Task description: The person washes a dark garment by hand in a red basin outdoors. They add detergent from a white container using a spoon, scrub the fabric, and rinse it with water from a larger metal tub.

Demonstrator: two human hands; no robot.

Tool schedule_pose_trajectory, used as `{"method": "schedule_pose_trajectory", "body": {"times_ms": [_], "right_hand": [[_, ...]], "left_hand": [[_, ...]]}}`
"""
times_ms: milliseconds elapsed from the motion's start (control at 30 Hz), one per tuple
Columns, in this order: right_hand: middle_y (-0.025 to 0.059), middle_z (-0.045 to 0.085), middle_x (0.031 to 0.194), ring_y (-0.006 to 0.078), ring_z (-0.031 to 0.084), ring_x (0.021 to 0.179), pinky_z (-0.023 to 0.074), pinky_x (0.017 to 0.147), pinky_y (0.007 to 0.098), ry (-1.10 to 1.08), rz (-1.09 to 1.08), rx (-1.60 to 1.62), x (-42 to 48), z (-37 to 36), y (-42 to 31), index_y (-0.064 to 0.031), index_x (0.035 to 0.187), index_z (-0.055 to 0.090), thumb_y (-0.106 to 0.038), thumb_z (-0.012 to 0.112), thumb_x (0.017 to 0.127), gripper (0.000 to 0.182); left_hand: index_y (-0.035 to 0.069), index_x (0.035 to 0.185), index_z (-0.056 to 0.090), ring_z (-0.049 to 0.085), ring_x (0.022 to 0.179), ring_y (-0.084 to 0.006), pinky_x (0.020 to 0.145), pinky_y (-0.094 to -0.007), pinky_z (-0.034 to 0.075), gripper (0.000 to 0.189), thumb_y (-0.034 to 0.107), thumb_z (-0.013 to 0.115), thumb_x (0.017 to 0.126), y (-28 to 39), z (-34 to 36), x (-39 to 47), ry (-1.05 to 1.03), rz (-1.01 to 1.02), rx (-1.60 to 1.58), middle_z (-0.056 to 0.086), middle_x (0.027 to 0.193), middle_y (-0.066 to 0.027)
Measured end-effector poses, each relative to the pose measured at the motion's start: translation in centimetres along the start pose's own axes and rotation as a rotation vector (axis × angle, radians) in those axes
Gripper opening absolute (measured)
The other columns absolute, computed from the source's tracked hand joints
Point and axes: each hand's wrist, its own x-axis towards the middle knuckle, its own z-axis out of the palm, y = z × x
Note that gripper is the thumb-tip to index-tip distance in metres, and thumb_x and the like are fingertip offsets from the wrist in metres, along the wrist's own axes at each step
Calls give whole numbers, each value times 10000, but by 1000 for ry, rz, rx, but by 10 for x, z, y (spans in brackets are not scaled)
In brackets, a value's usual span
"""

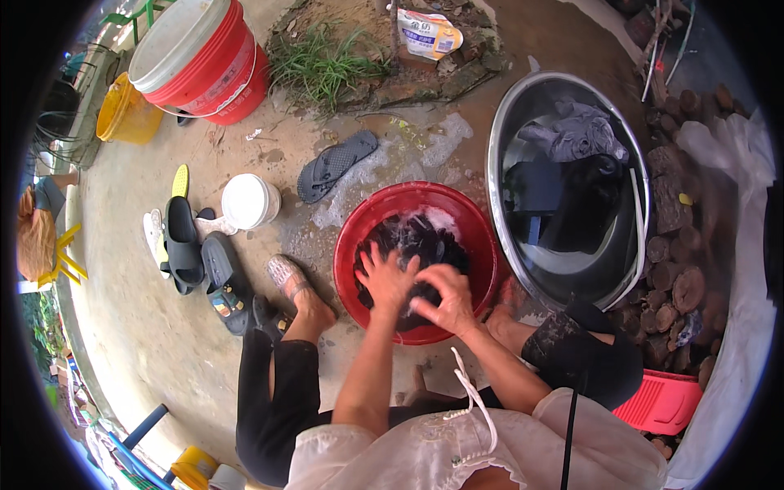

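Between my feet stands a red plastic basin [418, 192] with wet black cloth [407, 236] and white suds [442, 222] inside. My left hand [389, 280] is over the cloth with its fingers spread; whether it touches the cloth is unclear. Beside it, my right hand [449, 301] is curved, thumb apart from the fingers, with no cloth visible in its grasp. To the right, a large metal tub [497, 177] holds water, a grey garment [579, 135] and a black garment [588, 202]. A pale hose or strip [640, 226] hangs along its inner right side.
Leftward are slippers [184, 239], a white bucket [250, 201], a lidded red bucket [211, 79] and a yellow bucket [128, 113]. A grey flip-flop [338, 165] lies on wet concrete. Stacked logs [667, 275] and a pink plastic item [661, 401] border the right. Another person [38, 226] is far left.
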Motion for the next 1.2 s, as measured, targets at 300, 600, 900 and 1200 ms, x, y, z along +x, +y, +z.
{"method": "schedule_pose_trajectory", "body": {"times_ms": [300, 600, 900, 1200], "right_hand": [[221, 390, 1353, 426, 491, 1110, 454, 867, 536, -184, 448, -363, 12, 65, 85, -201, 1312, 490, -294, 596, 881, 453], [119, 620, 1220, 243, 565, 1146, 389, 1026, 369, -78, 691, 663, 100, 30, 85, -8, 1302, 548, -394, 568, 910, 551], [246, 322, 1461, 406, 332, 1347, 294, 1095, 463, -52, 393, 101, 33, 18, 99, -185, 1457, 342, -576, 572, 852, 757], [250, 409, 1335, 454, 357, 1251, 236, 1005, 658, -100, 272, -453, -28, 83, 87, -263, 1411, 403, -468, 539, 892, 574]], "left_hand": [[158, 976, 666, 536, 1044, -370, 854, -475, 424, 305, 366, 678, 753, -16, 42, 7, 122, 298, 155, 566, 1083, -179], [31, 980, 676, 639, 990, -369, 839, -503, 498, 391, 371, 505, 890, 11, -3, 106, -167, -17, -106, 664, 1069, -212], [138, 788, 685, 603, 793, -241, 822, -406, 401, 203, 338, 657, 799, 56, -65, -44, -233, 947, 59, 612, 855, -54], [164, 1251, 604, 450, 1189, -430, 968, -562, 364, 489, 377, 643, 813, -14, 49, -40, 376, 39, -15, 450, 1321, -281]]}}
